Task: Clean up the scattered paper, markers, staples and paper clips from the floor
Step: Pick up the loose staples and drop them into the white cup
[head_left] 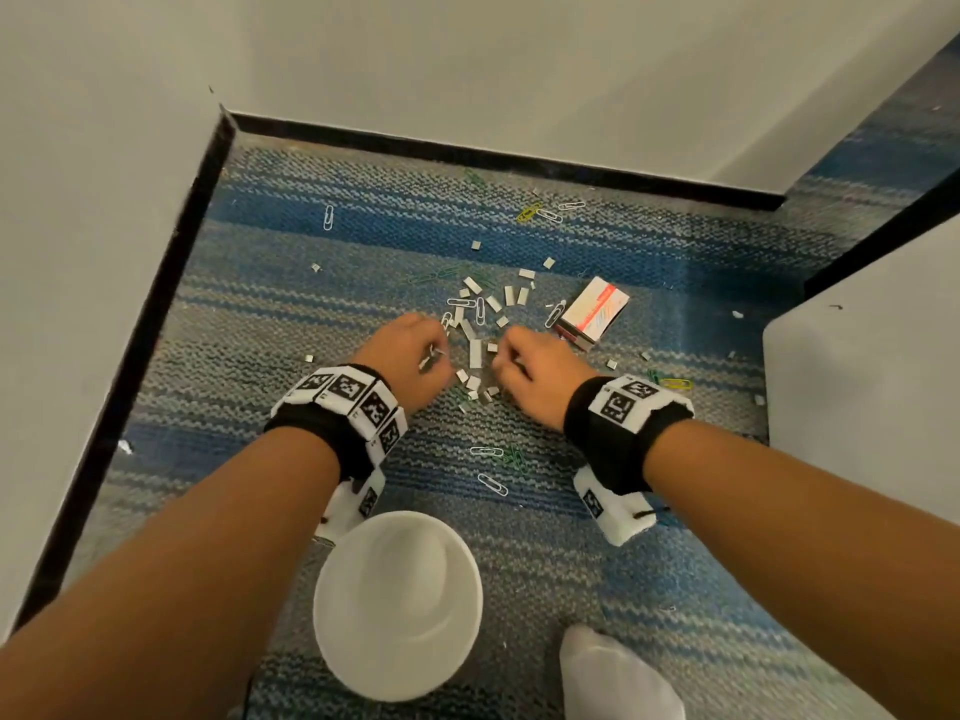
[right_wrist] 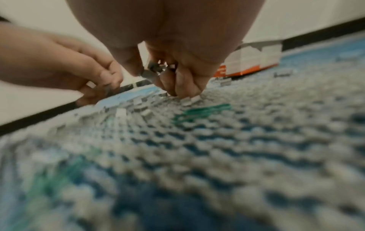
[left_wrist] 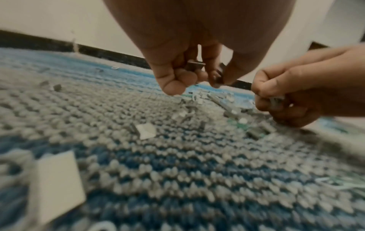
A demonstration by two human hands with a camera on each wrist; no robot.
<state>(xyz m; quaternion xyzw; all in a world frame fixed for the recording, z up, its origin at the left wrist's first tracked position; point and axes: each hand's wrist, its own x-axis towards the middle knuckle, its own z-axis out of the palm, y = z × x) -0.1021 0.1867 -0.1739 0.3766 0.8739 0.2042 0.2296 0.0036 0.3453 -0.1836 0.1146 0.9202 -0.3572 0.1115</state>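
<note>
Carpet, striped blue and grey, fills the head view, bounded by pale walls and a black skirting strip across the upper half. I note staples scattered mainly at frame centre, lying on the carpet in short blocks, with paper clips mixed among them and more clips toward the upper right and lower centre. A staple box lies right of centre, just beside the pile. A white bowl stands at lower centre between my forearms.

My left hand sits left of the pile, fingers curled; the left wrist view shows the fingertips bunched around several staple blocks, just above the carpet. My right hand sits right of the pile, fingers curled and pinching staples; in the right wrist view the fingertips touch staples on the carpet. Both hands are near each other, not touching.
</note>
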